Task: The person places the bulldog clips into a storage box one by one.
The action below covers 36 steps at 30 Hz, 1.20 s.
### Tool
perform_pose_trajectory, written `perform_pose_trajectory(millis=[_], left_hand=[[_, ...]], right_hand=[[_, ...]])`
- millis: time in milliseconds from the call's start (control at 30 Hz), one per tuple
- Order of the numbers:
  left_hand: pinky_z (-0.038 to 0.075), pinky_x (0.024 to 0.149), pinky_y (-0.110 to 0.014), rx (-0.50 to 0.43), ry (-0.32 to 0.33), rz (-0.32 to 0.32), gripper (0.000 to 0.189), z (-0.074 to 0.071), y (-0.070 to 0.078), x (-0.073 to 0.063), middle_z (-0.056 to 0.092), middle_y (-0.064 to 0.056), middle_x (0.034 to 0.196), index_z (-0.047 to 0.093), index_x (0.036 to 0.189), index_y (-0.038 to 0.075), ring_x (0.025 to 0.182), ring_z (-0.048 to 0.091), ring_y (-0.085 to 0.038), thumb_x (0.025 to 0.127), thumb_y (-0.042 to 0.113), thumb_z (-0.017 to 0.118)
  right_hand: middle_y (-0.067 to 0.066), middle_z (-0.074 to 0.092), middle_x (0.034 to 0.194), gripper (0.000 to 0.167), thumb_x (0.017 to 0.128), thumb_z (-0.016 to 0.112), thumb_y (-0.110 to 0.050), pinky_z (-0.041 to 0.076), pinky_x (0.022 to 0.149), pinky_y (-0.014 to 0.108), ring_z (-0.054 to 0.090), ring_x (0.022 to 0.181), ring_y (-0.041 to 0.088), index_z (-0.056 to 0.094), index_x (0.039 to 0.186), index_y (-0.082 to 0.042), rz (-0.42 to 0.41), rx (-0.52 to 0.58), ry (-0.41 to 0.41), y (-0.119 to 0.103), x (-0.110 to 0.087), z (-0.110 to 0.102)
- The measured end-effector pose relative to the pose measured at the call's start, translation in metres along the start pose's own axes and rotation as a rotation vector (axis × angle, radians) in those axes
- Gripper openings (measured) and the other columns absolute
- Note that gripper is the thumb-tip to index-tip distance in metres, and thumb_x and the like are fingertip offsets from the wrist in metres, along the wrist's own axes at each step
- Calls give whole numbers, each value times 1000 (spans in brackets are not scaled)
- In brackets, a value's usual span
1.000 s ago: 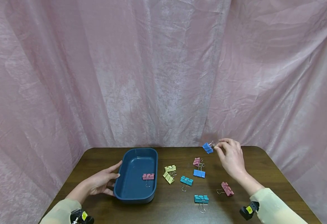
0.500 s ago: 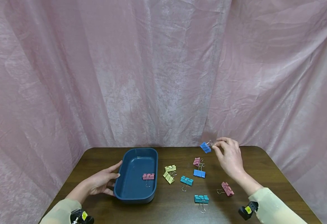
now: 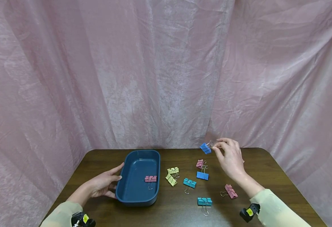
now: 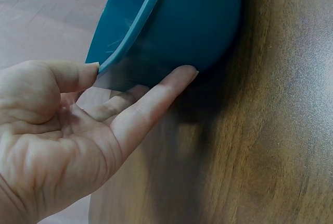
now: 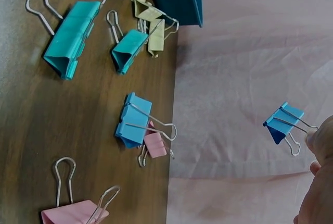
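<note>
My right hand (image 3: pixel 230 157) pinches a wire handle of a blue binder clip (image 3: pixel 205 148), held in the air above the far edge of the table. The same blue clip (image 5: pixel 283 122) hangs from the fingertips in the right wrist view. On the left, my left hand (image 3: pixel 103 183) rests against a dark blue rectangular box (image 3: pixel 137 201). In the left wrist view the thumb touches the box's rim (image 4: pixel 132 31), while straight fingers (image 4: pixel 156 96) lie along its outer wall. One pink binder clip (image 3: pixel 150 179) lies inside the box.
Right of the box lie two yellow clips (image 3: pixel 171 179), two teal clips (image 3: pixel 189 183), another blue clip (image 3: pixel 202 176) beside a pink clip (image 3: pixel 199 164), and a pink clip (image 3: pixel 230 191) near my right forearm. A pink curtain (image 3: pixel 166 78) hangs behind the table.
My right hand has moved a little to the left, carrying the blue binder clip with it. The left hand and the box have stayed put.
</note>
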<state>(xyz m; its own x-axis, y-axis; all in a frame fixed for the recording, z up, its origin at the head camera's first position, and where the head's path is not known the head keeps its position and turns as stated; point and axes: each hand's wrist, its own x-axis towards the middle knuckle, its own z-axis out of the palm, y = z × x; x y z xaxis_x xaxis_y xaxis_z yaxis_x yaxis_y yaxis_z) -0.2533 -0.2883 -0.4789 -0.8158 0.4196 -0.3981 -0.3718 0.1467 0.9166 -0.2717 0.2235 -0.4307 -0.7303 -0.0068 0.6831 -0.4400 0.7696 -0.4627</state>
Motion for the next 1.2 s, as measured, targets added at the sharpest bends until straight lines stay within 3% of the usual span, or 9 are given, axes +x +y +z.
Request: perform_pose_trajectory(millis=[1200], left_hand=[[56,81,-64,0,-11,2,71,0,1,0,35,-40,149,-2,166,19,119,60,-49,111,16,43]], right_hand=[[12,65,123,6,90,79,-13,35,101,56,49,119,39,74,88,-12,-52,50,2,-28,8,19]])
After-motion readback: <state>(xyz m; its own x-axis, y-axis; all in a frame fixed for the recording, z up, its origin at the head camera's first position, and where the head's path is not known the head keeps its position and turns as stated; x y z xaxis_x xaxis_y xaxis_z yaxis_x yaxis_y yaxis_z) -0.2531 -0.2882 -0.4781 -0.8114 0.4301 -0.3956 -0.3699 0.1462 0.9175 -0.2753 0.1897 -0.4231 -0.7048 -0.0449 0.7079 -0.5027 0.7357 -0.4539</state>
